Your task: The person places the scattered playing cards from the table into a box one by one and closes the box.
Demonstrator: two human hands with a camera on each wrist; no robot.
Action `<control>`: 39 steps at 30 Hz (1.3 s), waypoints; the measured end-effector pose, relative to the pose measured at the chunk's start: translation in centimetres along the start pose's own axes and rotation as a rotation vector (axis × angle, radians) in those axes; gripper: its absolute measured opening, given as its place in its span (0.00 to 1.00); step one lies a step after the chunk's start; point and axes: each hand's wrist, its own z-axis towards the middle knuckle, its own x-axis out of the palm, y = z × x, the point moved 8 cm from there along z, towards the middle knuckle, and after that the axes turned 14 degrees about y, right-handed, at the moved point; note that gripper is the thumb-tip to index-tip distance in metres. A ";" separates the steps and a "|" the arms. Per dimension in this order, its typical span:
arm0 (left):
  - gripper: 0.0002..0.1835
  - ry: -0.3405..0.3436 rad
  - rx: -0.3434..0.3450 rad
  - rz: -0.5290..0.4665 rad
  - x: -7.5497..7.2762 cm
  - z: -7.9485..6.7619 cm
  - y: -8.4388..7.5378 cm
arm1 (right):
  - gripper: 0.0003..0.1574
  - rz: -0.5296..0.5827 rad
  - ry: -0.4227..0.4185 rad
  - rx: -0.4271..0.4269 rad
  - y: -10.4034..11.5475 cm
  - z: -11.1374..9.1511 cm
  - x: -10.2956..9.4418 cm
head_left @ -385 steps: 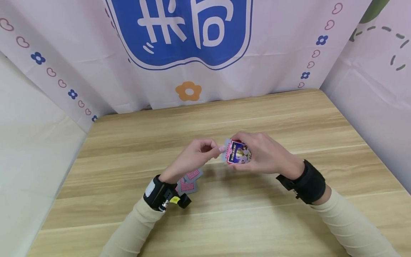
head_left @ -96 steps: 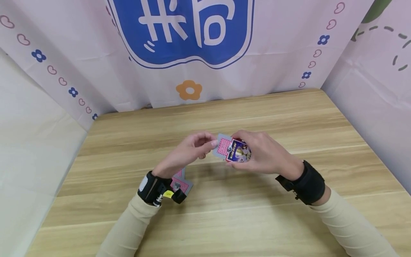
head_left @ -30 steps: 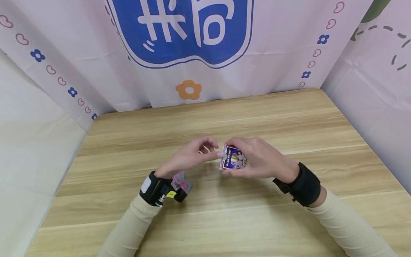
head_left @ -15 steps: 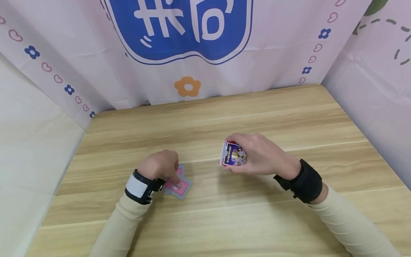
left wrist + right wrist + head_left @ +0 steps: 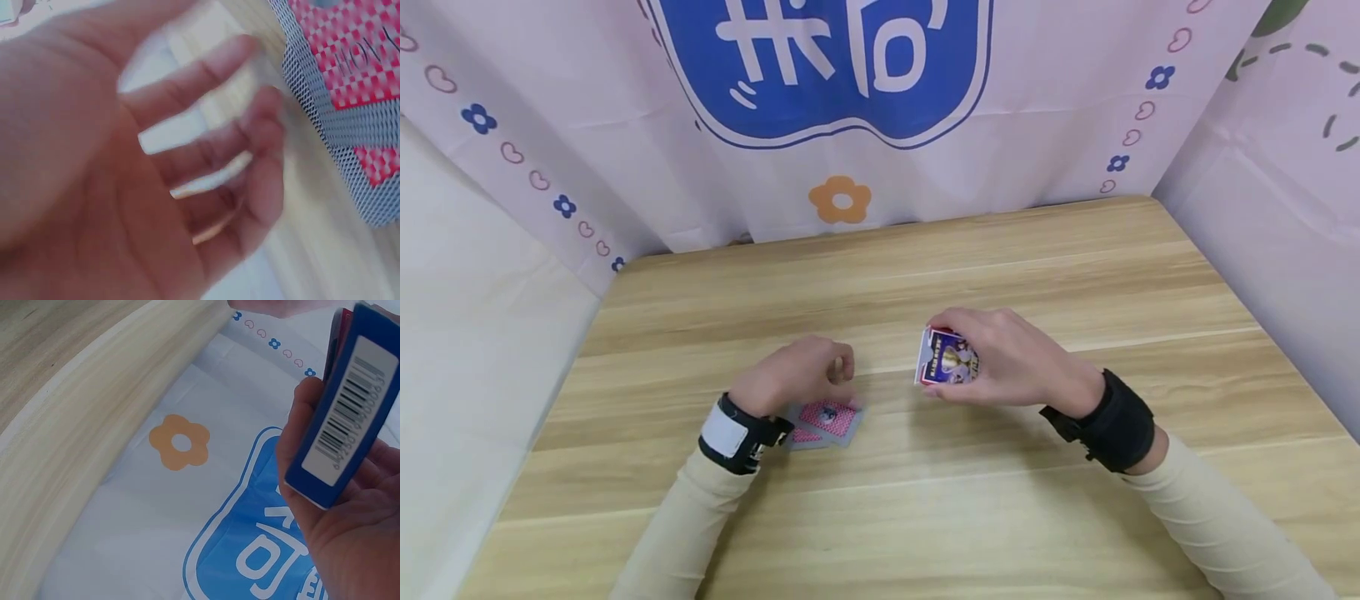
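The wooden table (image 5: 1075, 275) spreads beneath the box (image 5: 950, 358). My right hand (image 5: 1018, 358) grips that box by opposite sides, thumb against fingers; left of it hangs my left hand (image 5: 793, 375), fingers loosely bent with gaps between. Overlapping pink-checked cards (image 5: 831, 418) lie left of the box, nearer me. Only the right wrist view shows the box's barcode (image 5: 353, 415); only the left, dark lettering (image 5: 369, 50) on a card.
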 end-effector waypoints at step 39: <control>0.07 -0.135 0.453 -0.378 -4.7 -4.1 -8.8 | 0.42 -0.020 -0.001 -0.001 0.0 0.2 0.0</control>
